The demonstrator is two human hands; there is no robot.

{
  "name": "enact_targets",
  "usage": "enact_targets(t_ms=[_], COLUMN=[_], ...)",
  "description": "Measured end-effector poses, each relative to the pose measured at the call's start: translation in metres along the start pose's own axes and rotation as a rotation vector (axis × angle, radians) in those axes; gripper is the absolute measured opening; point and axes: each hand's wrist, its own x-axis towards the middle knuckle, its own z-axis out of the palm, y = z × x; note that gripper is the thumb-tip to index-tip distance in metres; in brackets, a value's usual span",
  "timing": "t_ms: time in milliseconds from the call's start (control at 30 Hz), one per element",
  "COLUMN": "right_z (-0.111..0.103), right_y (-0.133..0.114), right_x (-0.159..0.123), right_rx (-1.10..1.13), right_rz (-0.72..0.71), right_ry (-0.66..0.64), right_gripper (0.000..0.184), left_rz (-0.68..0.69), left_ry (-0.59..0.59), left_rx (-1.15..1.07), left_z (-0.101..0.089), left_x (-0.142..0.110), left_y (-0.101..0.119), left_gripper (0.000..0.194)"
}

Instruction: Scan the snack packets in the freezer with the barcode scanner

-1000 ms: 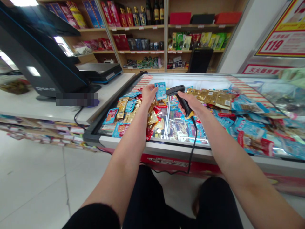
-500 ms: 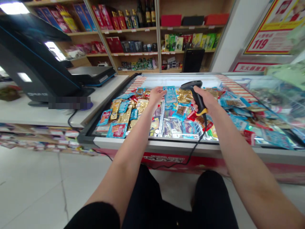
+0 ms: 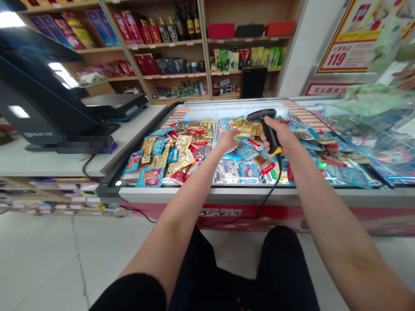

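Note:
My right hand (image 3: 280, 134) is wrapped round the grip of a black and yellow barcode scanner (image 3: 262, 115). The scanner's head points left above the packets, and its cable hangs down over the freezer's front edge. My left hand (image 3: 229, 140) is low over the pile, fingers apart, beside a shiny gold snack packet (image 3: 247, 128). A blue snack packet (image 3: 248, 151) lies just right of and below that hand. Whether the fingertips touch either packet is hard to tell. Gold, blue and red packets (image 3: 180, 162) are heaped on the left part of the chest freezer (image 3: 175, 195).
At left, a black scale (image 3: 113, 103) stands on a white counter (image 3: 129, 144). More packets (image 3: 340, 151) are piled at right, near a pale green plastic bag (image 3: 372, 97). Another person's hand (image 3: 407, 80) shows at the far right. Stocked shelves (image 3: 175, 43) stand behind.
My left hand has let go of the blue packet it held up and has moved right and down, towards the gold packet. My right hand still holds the scanner. The view has shifted right.

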Motion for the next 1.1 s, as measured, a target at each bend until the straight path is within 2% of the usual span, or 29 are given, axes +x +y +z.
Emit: enact_targets(t_ms=[100,233,433,567,700,833,967,1100], right_z=[0.011,0.032,0.071,0.101,0.125,0.135,0.136,0.132], right_y=[0.004,0.006,0.005,0.007,0.012,0.019,0.023,0.025], right_x=[0.005,0.014,0.033,0.047,0.057,0.061,0.058,0.053], right_rx=[-0.022,-0.035,-0.078,-0.102,-0.137,-0.152,-0.155,-0.148], right_rz=[-0.008,-0.006,0.023,0.053,0.068,0.083,0.088,0.093], right_ry=[-0.018,-0.066,-0.124,-0.187,-0.222,-0.248,-0.239,-0.232], right_gripper=[0.037,0.037,0.035,0.036,0.038,0.038,0.037,0.037], left_rz=[-0.010,-0.073,-0.284,-0.427,-0.478,-0.505,-0.501,-0.446], left_ry=[0.018,0.062,0.139,0.133,0.141,0.144,0.120,0.182], left_rx=[0.076,0.212,0.439,0.559,0.615,0.647,0.671,0.649], left_z=[-0.009,-0.032,-0.077,-0.098,-0.103,-0.104,-0.102,-0.094], left_x=[-0.001,0.001,-0.001,-0.008,-0.013,-0.015,-0.016,-0.013], left_y=[-0.003,-0.018,-0.058,-0.080,-0.092,-0.094,-0.091,-0.091], left_gripper=[0.042,0.041,0.041,0.048,0.071,0.084,0.085,0.074])
